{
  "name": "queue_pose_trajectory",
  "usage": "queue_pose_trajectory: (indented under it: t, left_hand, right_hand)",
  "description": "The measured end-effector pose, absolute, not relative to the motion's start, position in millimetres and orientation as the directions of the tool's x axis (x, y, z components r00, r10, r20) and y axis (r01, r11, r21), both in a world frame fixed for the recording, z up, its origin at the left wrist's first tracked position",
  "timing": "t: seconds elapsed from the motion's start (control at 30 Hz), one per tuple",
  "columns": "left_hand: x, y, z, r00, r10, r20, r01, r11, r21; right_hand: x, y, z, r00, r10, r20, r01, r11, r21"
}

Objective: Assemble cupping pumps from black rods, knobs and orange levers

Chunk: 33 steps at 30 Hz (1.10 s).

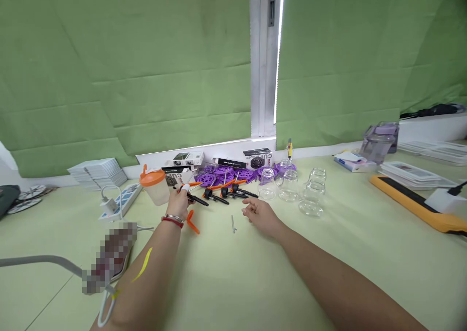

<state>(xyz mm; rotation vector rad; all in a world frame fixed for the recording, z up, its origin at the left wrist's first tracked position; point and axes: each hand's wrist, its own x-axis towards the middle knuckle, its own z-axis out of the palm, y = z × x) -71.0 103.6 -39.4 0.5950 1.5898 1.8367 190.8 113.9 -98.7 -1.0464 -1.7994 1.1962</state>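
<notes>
My left hand (178, 204), with a bracelet and a red band at the wrist, is closed round a black rod-shaped part (199, 199) that sticks out to the right. Several similar black parts (216, 196) with round heads lie just beyond, among orange pieces (197, 184). A bent orange piece (192, 223) rests on the table below that hand. My right hand (261, 216) hovers low over the table, its fingers loosely bent and apart, with nothing visible in them. Left of it lies a thin metal pin (233, 224) with a small loose bit by its lower end.
Purple openwork discs (219, 175) are heaped before printed boxes (260, 160) along the wall. Clear jars (311, 205) stand right of centre. An orange-lidded cup (154, 187), a power strip (127, 200) and a phone-like object (113, 258) are left. An orange-and-black case (404, 202) lies right.
</notes>
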Motion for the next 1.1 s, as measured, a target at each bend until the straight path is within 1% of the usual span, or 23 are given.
queue_pose_trajectory:
  t: [0.07,0.17,0.27,0.4,0.53,0.67,0.77,0.87,0.93,1.0,1.1]
  left_hand:
    - [-81.9,119.9,-42.0,-0.694,0.707,-0.137,-0.17,0.024,0.985]
    - [-88.0,139.0,-50.9,-0.646,0.727,-0.234,-0.158,0.172,0.972]
    - [-88.0,151.6,-61.8,-0.618,0.738,-0.272,-0.087,0.279,0.956]
    - [-90.2,160.0,-74.0,-0.607,0.753,-0.255,0.084,0.38,0.921]
    - [-95.8,161.9,-81.9,-0.603,0.783,-0.151,0.342,0.425,0.838]
    - [-100.5,159.8,-82.9,-0.569,0.822,-0.004,0.623,0.435,0.65]
    - [-104.5,154.7,-77.9,-0.534,0.838,0.108,0.767,0.427,0.478]
    - [-111.6,147.2,-71.0,-0.5,0.834,0.233,0.852,0.426,0.303]
    - [-118.3,142.4,-68.0,-0.443,0.85,0.286,0.895,0.404,0.188]
    - [-125.2,138.8,-67.5,-0.365,0.88,0.306,0.93,0.359,0.076]
    - [-133.1,136.0,-70.5,-0.264,0.92,0.291,0.953,0.295,-0.069]
  right_hand:
    - [189.6,113.5,-102.1,-0.432,0.888,0.158,0.249,0.286,-0.925]
    - [189.1,111.0,-101.7,-0.457,0.874,0.162,0.271,0.311,-0.911]
    - [189.4,107.9,-97.3,-0.462,0.873,0.156,0.288,0.314,-0.904]
    - [189.6,105.6,-92.0,-0.464,0.875,0.136,0.306,0.302,-0.903]
    - [189.4,106.2,-91.4,-0.471,0.875,0.115,0.33,0.295,-0.897]
    - [189.4,107.7,-94.2,-0.47,0.876,0.11,0.351,0.3,-0.887]
    - [189.5,108.2,-96.3,-0.47,0.877,0.103,0.361,0.297,-0.884]
    - [189.4,107.8,-97.4,-0.475,0.874,0.106,0.367,0.306,-0.879]
    - [189.2,107.7,-98.0,-0.476,0.871,0.117,0.369,0.318,-0.873]
    - [188.8,108.0,-98.9,-0.477,0.87,0.129,0.375,0.334,-0.865]
    - [188.5,109.7,-100.8,-0.474,0.87,0.135,0.391,0.345,-0.853]
